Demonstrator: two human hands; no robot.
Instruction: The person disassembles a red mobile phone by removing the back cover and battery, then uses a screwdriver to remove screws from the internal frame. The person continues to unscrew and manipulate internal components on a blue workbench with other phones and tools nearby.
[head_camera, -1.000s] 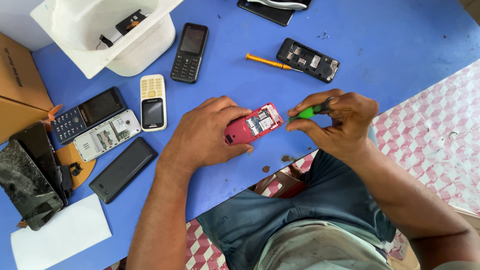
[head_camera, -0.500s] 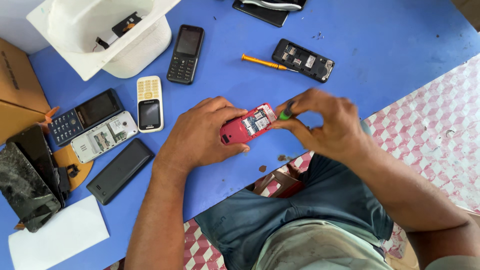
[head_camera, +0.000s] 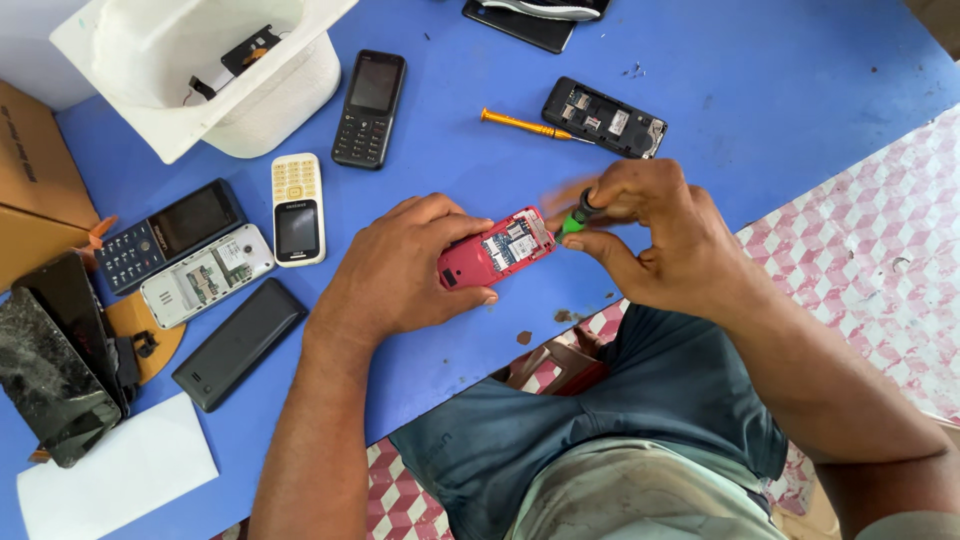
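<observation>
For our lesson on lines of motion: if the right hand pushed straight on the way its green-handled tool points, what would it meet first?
The right hand aims its green-handled screwdriver leftward, so it would probably meet the open red phone first, held by the left hand.

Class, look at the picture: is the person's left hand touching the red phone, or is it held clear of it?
Touching. The head view shows the left hand on the red phone, fingers over its upper edge and thumb against its lower edge, no gap.

right hand (head_camera: 645, 235) shifted closer, green-handled screwdriver (head_camera: 575, 220) tip now meeting red phone (head_camera: 495, 255) (top edge)
</observation>
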